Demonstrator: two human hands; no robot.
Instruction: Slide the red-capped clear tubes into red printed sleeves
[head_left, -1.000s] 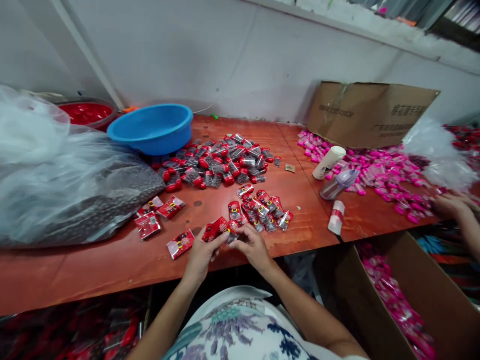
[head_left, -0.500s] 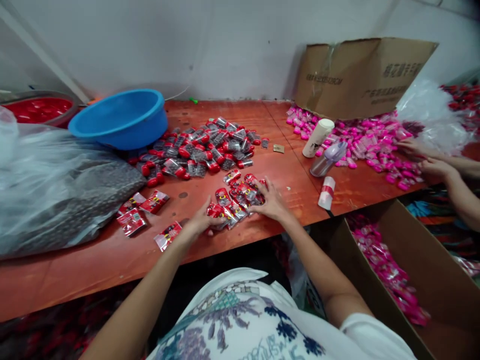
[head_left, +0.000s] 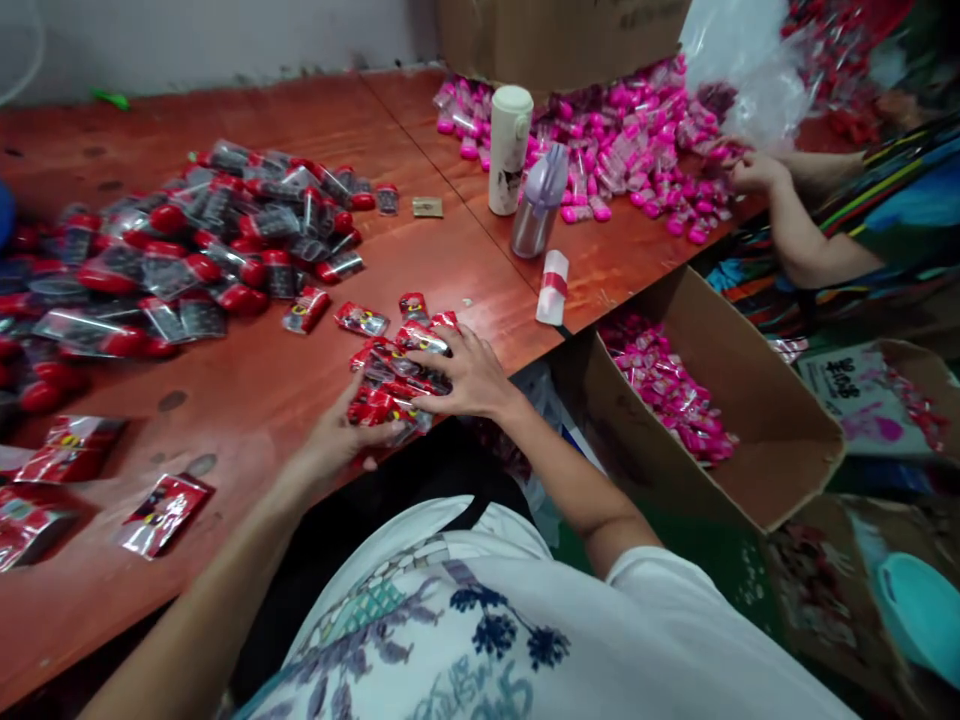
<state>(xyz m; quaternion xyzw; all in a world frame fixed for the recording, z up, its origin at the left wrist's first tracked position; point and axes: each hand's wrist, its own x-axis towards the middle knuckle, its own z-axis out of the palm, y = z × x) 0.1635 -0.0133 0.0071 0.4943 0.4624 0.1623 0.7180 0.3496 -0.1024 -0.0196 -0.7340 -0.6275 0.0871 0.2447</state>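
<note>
At the table's front edge, a bunch of small shiny red packets (head_left: 394, 375) is squeezed between my two hands. My left hand (head_left: 341, 430) cups the near left side, thumb across the lowest packets. From the right, my right hand (head_left: 472, 375) curls over the packets, fingers somewhat spread and pressing on them. Just beyond lie a few loose packets (head_left: 361, 319) of the same kind. Behind these is a heap of small clear containers with red caps and dark contents (head_left: 217, 235).
Printed red packs (head_left: 166, 513) lie left. A white bottle (head_left: 510, 150), a purple-lidded bottle (head_left: 538, 205) and a white roll with a red band (head_left: 553, 288) stand right. Below is an open carton (head_left: 780, 430) with pink packets. A co-worker's hands (head_left: 754, 170) are at the pink heap (head_left: 600, 150).
The view has swung right and closer. My hands have drawn the red packets together and towards the table's front edge, leaving a few loose ones behind.
</note>
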